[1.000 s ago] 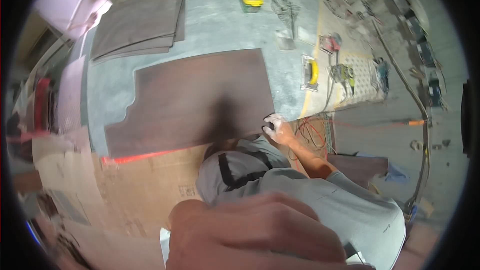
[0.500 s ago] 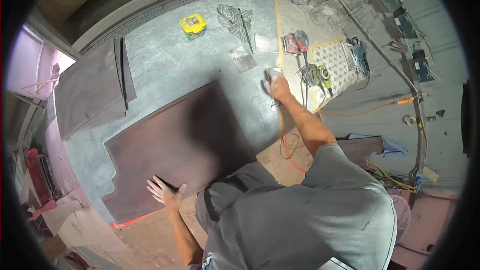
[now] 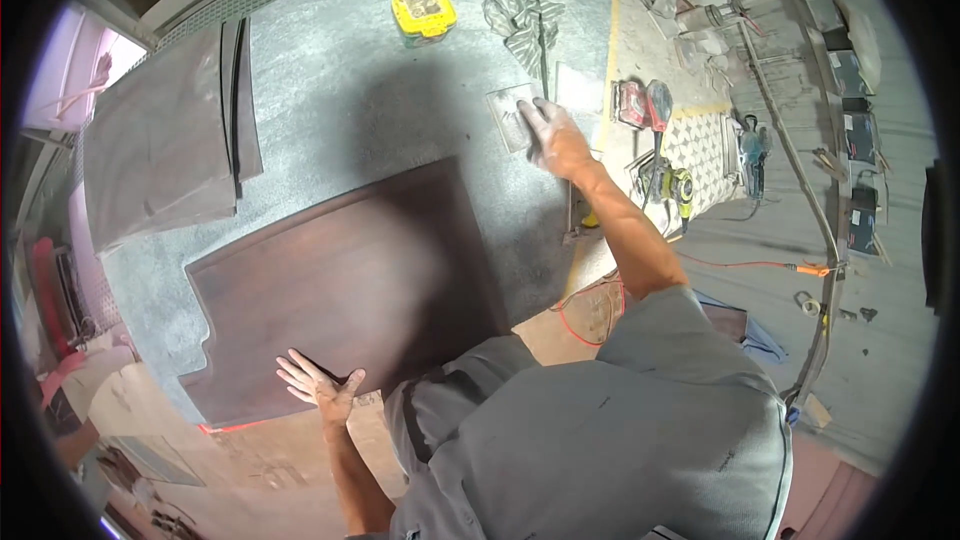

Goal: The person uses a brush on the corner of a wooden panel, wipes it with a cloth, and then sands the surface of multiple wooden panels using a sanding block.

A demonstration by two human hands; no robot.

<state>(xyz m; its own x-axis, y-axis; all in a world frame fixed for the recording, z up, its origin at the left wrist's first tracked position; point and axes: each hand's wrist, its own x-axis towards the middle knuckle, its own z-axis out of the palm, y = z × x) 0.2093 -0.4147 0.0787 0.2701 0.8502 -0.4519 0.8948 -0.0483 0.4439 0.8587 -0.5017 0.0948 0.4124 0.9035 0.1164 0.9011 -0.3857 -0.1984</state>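
A dark brown flat panel (image 3: 320,290), with a notched left edge, lies on the blue-grey worktable (image 3: 300,80) in front of me. My left hand (image 3: 322,388) rests flat on its near edge, fingers spread. Beyond the panel's right corner, my right hand (image 3: 558,143) reaches out, its stretched fingers on a small dusty grey square sheet (image 3: 506,120) that looks like sandpaper. Its thumb is hidden from view. Beside that hand lies a white sheet (image 3: 579,90). A crumpled striped cloth (image 3: 515,20) and a thin dark stick (image 3: 543,45) lie just behind.
More dark panels (image 3: 165,135) are stacked at the left of the table. A yellow-lidded tub (image 3: 424,15) stands at the back. On the right are a red sander (image 3: 630,103), a green power tool (image 3: 677,188) and a teal tool (image 3: 752,145). An orange cable (image 3: 740,262) runs along the right.
My right hand has moved from the table's right side, further back and left, onto the square sheet. My left hand stays on the panel. The whole view has shifted somewhat.
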